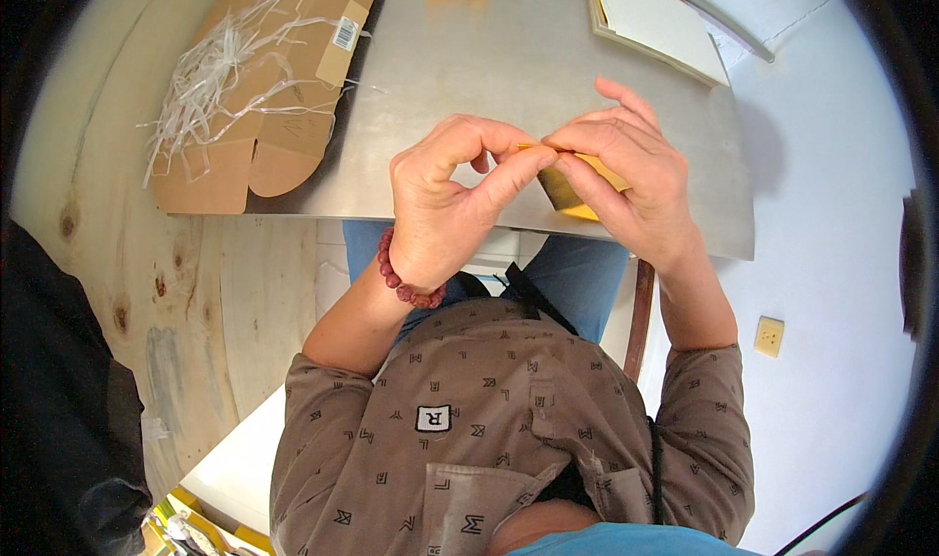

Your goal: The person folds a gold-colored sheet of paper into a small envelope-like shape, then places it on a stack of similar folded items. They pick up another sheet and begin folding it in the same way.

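Grey metal tabletop (489, 57) under everything. Flattened cardboard box (264, 96) with pale shredded strips (210, 67) overhanging its left edge; stack of pale sheets (655, 18) at the far right corner. Above the near edge, left hand (445, 199) and right hand (626, 179) pinched shut from either side on folded gold paper (577, 186). Red bead bracelet (401, 282) around left wrist.

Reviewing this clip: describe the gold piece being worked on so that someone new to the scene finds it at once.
Start at the grey metal tabletop; near its front edge, the left hand and right hand meet. Pinched between their fingertips is a small folded gold paper piece. Unlike the brown cardboard box with pale shredded filler at the left, it is shiny, small and held off the table.
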`<action>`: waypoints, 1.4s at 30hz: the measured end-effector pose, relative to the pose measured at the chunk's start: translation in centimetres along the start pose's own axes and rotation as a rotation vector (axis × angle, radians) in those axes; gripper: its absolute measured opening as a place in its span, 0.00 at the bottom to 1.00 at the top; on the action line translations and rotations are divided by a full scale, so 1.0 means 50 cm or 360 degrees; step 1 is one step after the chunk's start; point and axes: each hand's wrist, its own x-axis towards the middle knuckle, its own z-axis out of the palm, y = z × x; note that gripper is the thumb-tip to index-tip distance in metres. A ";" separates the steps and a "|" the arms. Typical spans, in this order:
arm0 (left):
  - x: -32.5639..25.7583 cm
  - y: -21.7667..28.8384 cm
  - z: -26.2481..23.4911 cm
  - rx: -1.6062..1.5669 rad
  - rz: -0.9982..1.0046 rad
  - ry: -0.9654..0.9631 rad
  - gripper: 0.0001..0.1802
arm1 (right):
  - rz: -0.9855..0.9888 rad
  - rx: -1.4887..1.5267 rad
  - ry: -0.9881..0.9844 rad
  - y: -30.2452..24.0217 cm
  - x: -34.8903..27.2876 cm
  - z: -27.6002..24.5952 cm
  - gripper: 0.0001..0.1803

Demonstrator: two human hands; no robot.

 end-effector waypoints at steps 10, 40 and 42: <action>0.005 0.021 0.009 -0.0273 -0.0088 0.0009 0.06 | 0.0126 0.0082 0.0040 -0.030 -0.003 -0.023 0.07; -0.010 0.063 0.001 -0.0695 -0.0190 -0.0093 0.05 | 0.0069 -0.0056 0.0186 -0.078 -0.004 -0.044 0.07; -0.010 0.062 0.001 -0.0677 -0.0185 -0.0106 0.05 | 0.0064 -0.0066 0.0183 -0.078 -0.003 -0.046 0.07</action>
